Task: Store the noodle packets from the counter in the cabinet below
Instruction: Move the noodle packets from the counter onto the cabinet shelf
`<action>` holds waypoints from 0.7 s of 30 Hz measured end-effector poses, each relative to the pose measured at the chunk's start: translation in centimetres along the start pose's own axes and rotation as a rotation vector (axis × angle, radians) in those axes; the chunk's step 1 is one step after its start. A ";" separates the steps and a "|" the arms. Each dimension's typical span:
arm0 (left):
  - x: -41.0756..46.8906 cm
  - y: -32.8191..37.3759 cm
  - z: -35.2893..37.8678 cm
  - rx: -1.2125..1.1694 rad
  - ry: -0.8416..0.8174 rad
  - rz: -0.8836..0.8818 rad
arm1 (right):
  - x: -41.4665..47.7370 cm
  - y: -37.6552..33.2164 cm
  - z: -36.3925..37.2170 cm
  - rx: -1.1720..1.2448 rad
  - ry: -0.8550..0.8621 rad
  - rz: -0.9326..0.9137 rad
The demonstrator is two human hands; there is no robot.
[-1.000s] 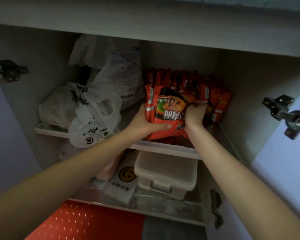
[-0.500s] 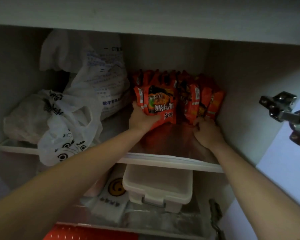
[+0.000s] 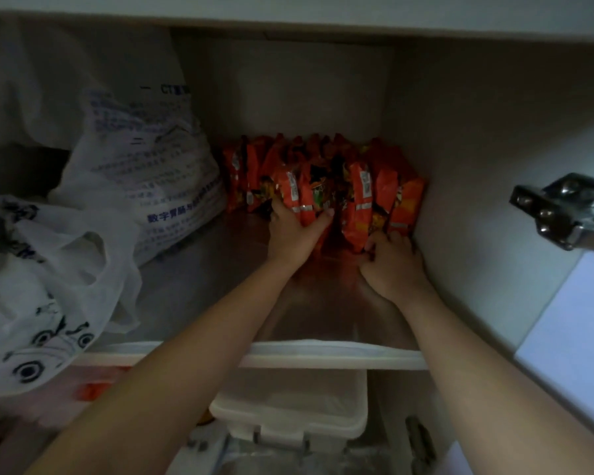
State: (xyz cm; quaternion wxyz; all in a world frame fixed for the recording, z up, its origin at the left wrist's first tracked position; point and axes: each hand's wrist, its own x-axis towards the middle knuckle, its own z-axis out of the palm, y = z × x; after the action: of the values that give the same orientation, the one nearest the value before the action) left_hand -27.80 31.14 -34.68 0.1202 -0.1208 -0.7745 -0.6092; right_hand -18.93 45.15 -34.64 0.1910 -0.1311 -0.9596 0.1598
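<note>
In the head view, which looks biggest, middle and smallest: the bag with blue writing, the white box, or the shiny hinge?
1. bag with blue writing
2. white box, partly hidden
3. shiny hinge

the left hand (image 3: 294, 231) has fingers tucked behind the noodle packets (image 3: 360, 197). packet print is too dim to read.

Both hands reach deep onto the shelf (image 3: 192, 275): the left hand (image 3: 294, 231) grips upright noodle packets (image 3: 323, 183), the right hand (image 3: 393, 262) seemingly pinches another's bottom edge.
</note>
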 end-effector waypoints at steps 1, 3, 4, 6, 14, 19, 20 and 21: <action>0.1 -0.1 0.1 -0.011 -0.050 0.017 | 0.0 0.0 0.0 -0.006 -0.002 0.008; -0.2 -0.3 0.2 0.067 -0.151 0.084 | 0.0 0.0 0.0 -0.018 -0.004 0.016; -0.2 -0.3 0.2 0.110 -0.189 0.128 | 0.1 0.0 0.0 -0.018 0.000 0.014; -0.2 -0.5 0.1 0.157 -0.206 0.183 | 0.1 0.0 0.0 -0.017 -0.006 0.021; 1.2 -0.1 1.1 0.423 -0.012 0.222 | 0.2 0.0 0.2 -0.029 0.015 0.023; 1.7 -0.7 1.0 0.236 -0.040 0.201 | 0.3 -0.1 0.2 -0.026 0.022 0.027; 1.6 -0.7 0.9 0.165 -0.054 0.181 | 0.3 -0.1 0.2 -0.021 0.021 0.026; 1.5 -0.6 0.8 0.097 -0.065 0.160 | 0.3 -0.1 0.2 -0.017 0.020 0.025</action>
State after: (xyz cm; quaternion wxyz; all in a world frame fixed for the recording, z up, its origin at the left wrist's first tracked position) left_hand -29.48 31.79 -34.92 0.1491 -0.1960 -0.7945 -0.5551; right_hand -19.25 45.07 -34.66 0.1974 -0.1463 -0.9572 0.1529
